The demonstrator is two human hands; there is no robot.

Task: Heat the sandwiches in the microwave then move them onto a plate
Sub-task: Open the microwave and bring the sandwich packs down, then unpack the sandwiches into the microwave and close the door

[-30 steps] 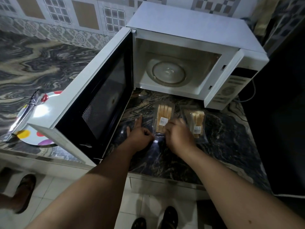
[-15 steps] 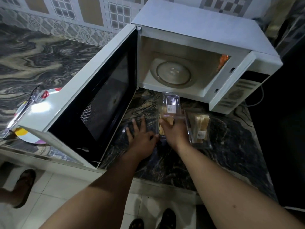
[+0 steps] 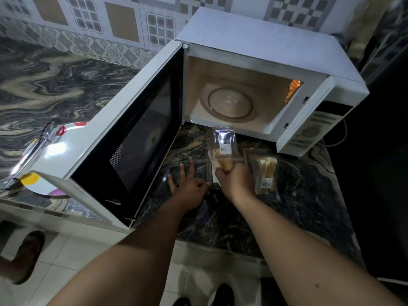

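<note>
The white microwave (image 3: 260, 40) stands open on the marble counter, its door (image 3: 136, 133) swung out to the left and the glass turntable (image 3: 230, 102) bare under the lit cavity. My right hand (image 3: 235, 180) grips a sandwich (image 3: 226, 164), drawing it from its clear plastic pack (image 3: 223, 142) in front of the microwave. My left hand (image 3: 188, 186) lies flat on the counter beside the pack, fingers spread. A second packed sandwich (image 3: 266, 173) lies on the counter just right of my right hand. A dotted plate (image 3: 44, 164) sits at the left, partly hidden by the door.
Metal tongs (image 3: 31, 151) rest across the dotted plate. The microwave's control panel (image 3: 309, 131) faces front right with a cable trailing behind it. A patterned tile wall (image 3: 110, 25) backs the counter. Another person's sandalled foot (image 3: 28, 255) stands on the floor at lower left.
My right hand has lifted the near pack upright and started pulling the sandwich out of it. My left hand opened and settled flat on the counter. The view shifted closer.
</note>
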